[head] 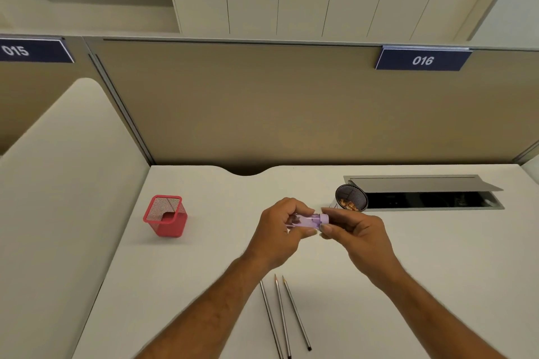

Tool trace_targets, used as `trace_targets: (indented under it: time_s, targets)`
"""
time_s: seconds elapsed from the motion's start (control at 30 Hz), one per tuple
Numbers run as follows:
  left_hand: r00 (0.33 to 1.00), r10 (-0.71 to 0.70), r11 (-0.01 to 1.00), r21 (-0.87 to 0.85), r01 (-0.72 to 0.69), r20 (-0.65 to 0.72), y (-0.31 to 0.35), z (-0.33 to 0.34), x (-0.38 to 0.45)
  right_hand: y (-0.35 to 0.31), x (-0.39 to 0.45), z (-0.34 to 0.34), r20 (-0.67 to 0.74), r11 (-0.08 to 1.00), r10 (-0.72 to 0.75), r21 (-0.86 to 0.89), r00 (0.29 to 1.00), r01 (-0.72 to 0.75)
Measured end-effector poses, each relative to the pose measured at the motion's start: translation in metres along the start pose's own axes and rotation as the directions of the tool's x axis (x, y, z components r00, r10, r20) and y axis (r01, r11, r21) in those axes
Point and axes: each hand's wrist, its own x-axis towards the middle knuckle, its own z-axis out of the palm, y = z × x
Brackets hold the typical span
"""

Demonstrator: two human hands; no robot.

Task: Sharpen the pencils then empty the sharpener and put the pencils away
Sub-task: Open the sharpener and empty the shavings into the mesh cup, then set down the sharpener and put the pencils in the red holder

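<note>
A small purple sharpener [309, 220] with a clear shavings chamber lies sideways in the air above the white desk [204, 285], held between both hands. My left hand [281, 227] grips the clear chamber end, where dark shavings show inside. My right hand [354, 232] pinches the purple cap end with thumb and fingers. Three grey pencils [284, 316] lie side by side on the desk below my wrists, points away from me. A red mesh pencil cup [165, 216] stands upright at the left.
Just behind my right hand stands a dark round mesh container [351, 198] holding orange-brown shavings. An open cable hatch [423, 192] with a raised lid sits at the back right. A beige partition [291, 102] closes off the back of the desk.
</note>
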Motion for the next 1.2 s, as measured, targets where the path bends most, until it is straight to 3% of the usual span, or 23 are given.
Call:
trace_targets:
  time_s: [0.37,0.8,0.93,1.07,1.2]
  targets:
    - [0.995,0.09,0.995,0.047,-0.088,-0.036,0.0,-0.002,-0.004,-0.004,-0.004,0.006,0.012,1.0,-0.011,0.006,1.0,0.011]
    - [0.998,0.062,0.993,0.104,-0.06,-0.014,-0.011,-0.005,-0.007,0.012,0.0,0.006,0.07,0.998,0.044,-0.043,0.997,-0.041]
    - [0.995,0.043,0.986,0.155,-0.056,0.086,-0.022,-0.005,-0.012,0.022,-0.004,0.002,0.134,0.984,0.071,-0.171,0.988,-0.048]
    - [0.97,0.055,0.968,0.227,-0.111,0.237,-0.041,-0.001,-0.02,0.04,-0.016,0.005,0.209,0.861,0.035,-0.502,0.977,0.077]
    - [0.97,-0.028,0.979,0.2,-0.022,0.243,-0.063,0.007,-0.035,0.069,-0.034,0.016,0.132,0.781,0.032,-0.621,0.991,0.058]
